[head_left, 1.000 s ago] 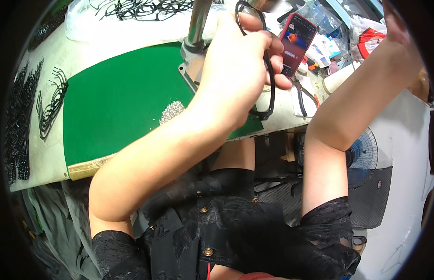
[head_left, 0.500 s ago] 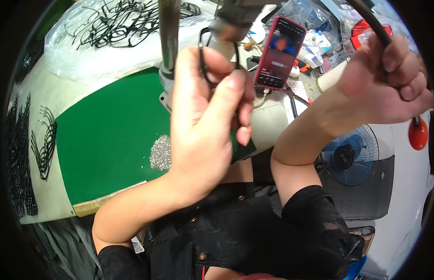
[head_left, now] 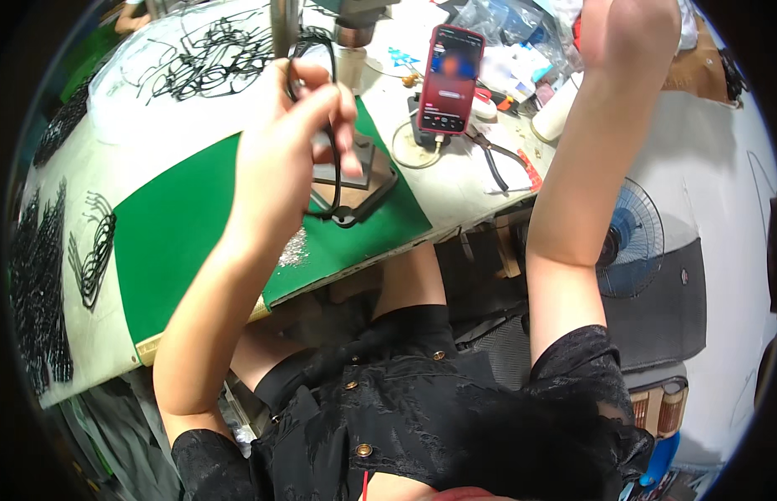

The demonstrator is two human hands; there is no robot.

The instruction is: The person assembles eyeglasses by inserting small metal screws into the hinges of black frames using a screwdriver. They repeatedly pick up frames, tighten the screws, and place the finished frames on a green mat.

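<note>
My left hand (head_left: 298,125) is closed on a loop of black cord (head_left: 335,171), pinched between thumb and fingers beside the metal column (head_left: 284,29) of a bench press. The loop hangs down past the palm, over the press base (head_left: 368,188). Above and to the right is the press head (head_left: 355,32). My right hand (head_left: 631,33) is raised at the top right edge; its fingers are hidden or cut off, so I cannot see what it holds. A small heap of silvery metal bits (head_left: 293,249) lies on the green mat (head_left: 180,221) near my left wrist.
A phone (head_left: 449,79) in a red case stands behind pliers (head_left: 491,163). Black cords (head_left: 213,58) lie on clear plastic, with further bundles (head_left: 42,292) at the left. A blue fan (head_left: 635,238) is beyond my right arm.
My right hand has risen to the top edge; the dark lever and red knob it held have left view. My left hand, still holding the cord, appears farther left as the whole view shifted.
</note>
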